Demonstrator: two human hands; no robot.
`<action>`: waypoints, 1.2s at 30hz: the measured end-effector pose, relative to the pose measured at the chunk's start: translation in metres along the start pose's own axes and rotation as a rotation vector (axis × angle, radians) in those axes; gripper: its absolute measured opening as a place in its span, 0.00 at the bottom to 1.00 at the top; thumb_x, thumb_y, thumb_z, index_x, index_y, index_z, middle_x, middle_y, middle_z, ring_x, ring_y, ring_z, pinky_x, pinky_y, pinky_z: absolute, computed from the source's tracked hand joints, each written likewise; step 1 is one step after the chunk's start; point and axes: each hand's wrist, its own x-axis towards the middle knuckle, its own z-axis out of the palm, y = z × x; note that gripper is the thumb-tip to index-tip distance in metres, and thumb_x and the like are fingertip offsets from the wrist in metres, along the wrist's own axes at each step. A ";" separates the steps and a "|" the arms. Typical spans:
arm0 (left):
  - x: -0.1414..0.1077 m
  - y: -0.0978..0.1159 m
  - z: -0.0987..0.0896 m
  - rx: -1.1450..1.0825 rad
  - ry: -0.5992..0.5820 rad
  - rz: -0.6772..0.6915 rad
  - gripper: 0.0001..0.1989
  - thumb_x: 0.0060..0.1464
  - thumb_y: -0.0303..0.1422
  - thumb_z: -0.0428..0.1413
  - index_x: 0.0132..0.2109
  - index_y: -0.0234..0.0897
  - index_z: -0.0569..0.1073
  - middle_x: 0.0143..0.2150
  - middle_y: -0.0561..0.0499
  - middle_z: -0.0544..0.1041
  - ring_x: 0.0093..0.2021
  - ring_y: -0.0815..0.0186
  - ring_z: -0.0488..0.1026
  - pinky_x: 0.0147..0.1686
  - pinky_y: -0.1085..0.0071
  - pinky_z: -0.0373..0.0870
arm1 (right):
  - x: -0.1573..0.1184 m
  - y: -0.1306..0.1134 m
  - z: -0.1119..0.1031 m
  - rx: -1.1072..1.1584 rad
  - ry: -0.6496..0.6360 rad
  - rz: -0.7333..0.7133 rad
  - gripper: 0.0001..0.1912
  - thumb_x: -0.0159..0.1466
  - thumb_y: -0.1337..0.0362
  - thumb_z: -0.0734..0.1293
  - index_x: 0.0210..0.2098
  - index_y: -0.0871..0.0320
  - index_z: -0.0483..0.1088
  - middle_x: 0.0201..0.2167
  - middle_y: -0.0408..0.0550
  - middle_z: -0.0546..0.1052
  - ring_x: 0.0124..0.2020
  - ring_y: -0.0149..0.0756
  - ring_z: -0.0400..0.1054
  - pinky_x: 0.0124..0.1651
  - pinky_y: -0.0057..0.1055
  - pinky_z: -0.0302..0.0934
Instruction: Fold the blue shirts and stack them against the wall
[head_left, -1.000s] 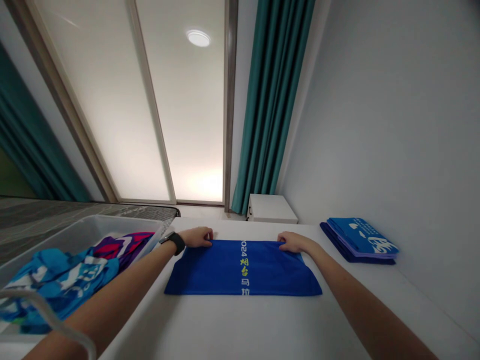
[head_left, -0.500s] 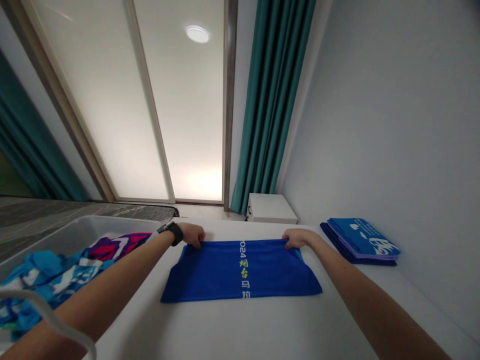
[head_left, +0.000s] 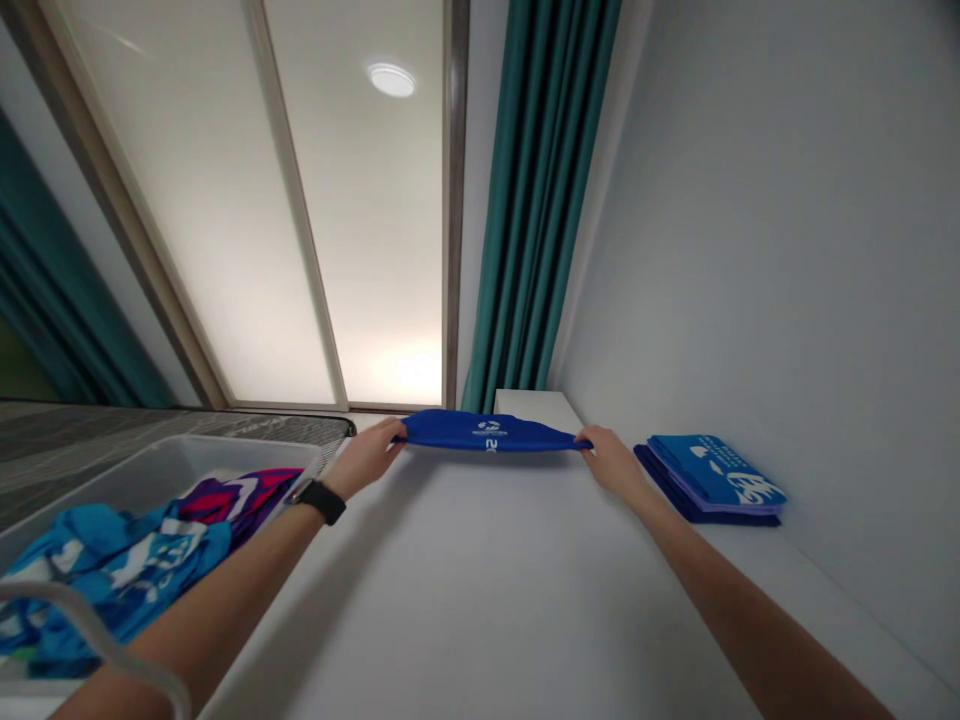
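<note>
Closest to my camera, a pale curved cord [head_left: 97,635] crosses the lower left corner in front of the left forearm. On that side I see a translucent bin [head_left: 199,458] with crumpled light-blue and white clothing [head_left: 97,540] in it and a purple-and-red garment [head_left: 247,495] farther back. Ahead of me spreads the white table [head_left: 480,590], with arm shadows falling across it. A dark watch [head_left: 324,500] sits on the left wrist. To my right, by the wall, lies a folded stack [head_left: 720,470]: bright blue with white print on top, lilac below, dark blue at the bottom.

Beyond, I have the blue cloth [head_left: 457,430] stretched between both hands, over the table's far end. The left hand [head_left: 367,455] pinches its left end and the right hand [head_left: 609,460] pinches its right end. A white emblem and some cut-off lettering show in the middle; I cannot tell whether the lower edge touches the table.

Behind the cloth I make out a white cabinet [head_left: 536,405], then a teal curtain [head_left: 540,200] beside frosted sliding doors [head_left: 367,250], where a round light [head_left: 391,80] shows.
</note>
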 end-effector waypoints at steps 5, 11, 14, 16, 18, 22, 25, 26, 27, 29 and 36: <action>-0.063 0.000 0.053 -0.017 -0.131 -0.062 0.11 0.59 0.27 0.45 0.44 0.40 0.70 0.51 0.47 0.74 0.47 0.60 0.75 0.46 0.66 0.69 | -0.062 -0.004 0.058 0.014 -0.031 -0.015 0.16 0.59 0.75 0.57 0.41 0.55 0.70 0.47 0.50 0.73 0.50 0.40 0.64 0.50 0.34 0.57; -0.081 -0.005 0.071 -0.062 -0.060 -0.084 0.10 0.62 0.32 0.43 0.45 0.40 0.68 0.54 0.46 0.72 0.50 0.59 0.74 0.49 0.65 0.69 | -0.072 -0.002 0.074 0.048 0.007 0.003 0.17 0.58 0.75 0.56 0.41 0.55 0.69 0.46 0.50 0.73 0.50 0.40 0.65 0.51 0.34 0.57; -0.082 0.001 0.066 -0.036 -0.054 -0.074 0.11 0.62 0.32 0.43 0.44 0.40 0.69 0.54 0.46 0.72 0.49 0.59 0.74 0.48 0.65 0.69 | -0.071 0.000 0.074 0.059 0.006 0.007 0.18 0.58 0.75 0.55 0.42 0.55 0.70 0.47 0.50 0.74 0.51 0.40 0.65 0.51 0.34 0.57; -0.083 0.009 0.059 0.026 -0.046 -0.053 0.12 0.62 0.34 0.44 0.43 0.40 0.70 0.52 0.45 0.74 0.48 0.59 0.74 0.50 0.62 0.67 | -0.073 -0.002 0.072 0.041 0.005 0.019 0.18 0.58 0.75 0.56 0.42 0.55 0.70 0.49 0.50 0.74 0.52 0.39 0.65 0.53 0.34 0.56; -0.083 0.018 0.051 0.105 -0.027 -0.025 0.13 0.63 0.37 0.44 0.42 0.39 0.72 0.49 0.45 0.76 0.48 0.57 0.74 0.53 0.58 0.63 | -0.075 -0.007 0.069 -0.003 0.015 0.022 0.17 0.58 0.73 0.57 0.42 0.55 0.71 0.50 0.50 0.74 0.54 0.40 0.64 0.57 0.37 0.53; -0.071 0.032 0.045 0.158 0.020 0.034 0.17 0.65 0.37 0.42 0.51 0.39 0.72 0.54 0.44 0.75 0.56 0.55 0.69 0.58 0.54 0.56 | -0.072 -0.026 0.061 -0.073 0.068 -0.036 0.18 0.64 0.66 0.56 0.48 0.57 0.72 0.56 0.52 0.72 0.59 0.41 0.60 0.66 0.43 0.40; -0.049 0.044 0.055 0.126 -0.024 0.070 0.21 0.64 0.37 0.43 0.61 0.38 0.66 0.64 0.44 0.67 0.63 0.56 0.61 0.62 0.57 0.54 | -0.058 -0.050 0.062 -0.049 0.022 -0.098 0.24 0.68 0.62 0.51 0.59 0.60 0.65 0.62 0.54 0.66 0.63 0.41 0.56 0.67 0.44 0.40; -0.040 0.049 0.061 0.122 -0.053 0.073 0.23 0.64 0.37 0.43 0.63 0.37 0.64 0.65 0.44 0.64 0.65 0.57 0.59 0.63 0.58 0.53 | -0.050 -0.060 0.064 -0.036 -0.012 -0.114 0.25 0.69 0.61 0.50 0.62 0.61 0.62 0.64 0.54 0.63 0.65 0.41 0.53 0.67 0.44 0.39; -0.031 0.055 0.067 0.123 -0.078 0.067 0.24 0.65 0.38 0.43 0.64 0.37 0.62 0.67 0.44 0.62 0.66 0.57 0.58 0.63 0.58 0.52 | -0.042 -0.071 0.067 -0.021 -0.057 -0.135 0.26 0.69 0.60 0.49 0.64 0.61 0.59 0.65 0.53 0.61 0.66 0.40 0.51 0.67 0.44 0.39; -0.013 0.067 0.081 0.137 -0.130 0.048 0.25 0.64 0.38 0.43 0.65 0.36 0.60 0.68 0.44 0.59 0.67 0.57 0.56 0.64 0.57 0.52 | -0.025 -0.091 0.075 0.006 -0.139 -0.164 0.28 0.70 0.59 0.48 0.66 0.63 0.54 0.67 0.53 0.56 0.68 0.40 0.48 0.67 0.43 0.39; 0.021 0.094 0.122 0.175 -0.129 -0.071 0.25 0.64 0.36 0.40 0.65 0.34 0.60 0.68 0.41 0.60 0.67 0.57 0.55 0.64 0.55 0.52 | 0.013 -0.132 0.103 0.034 -0.225 -0.151 0.30 0.69 0.60 0.48 0.67 0.65 0.50 0.69 0.54 0.51 0.69 0.40 0.42 0.68 0.46 0.35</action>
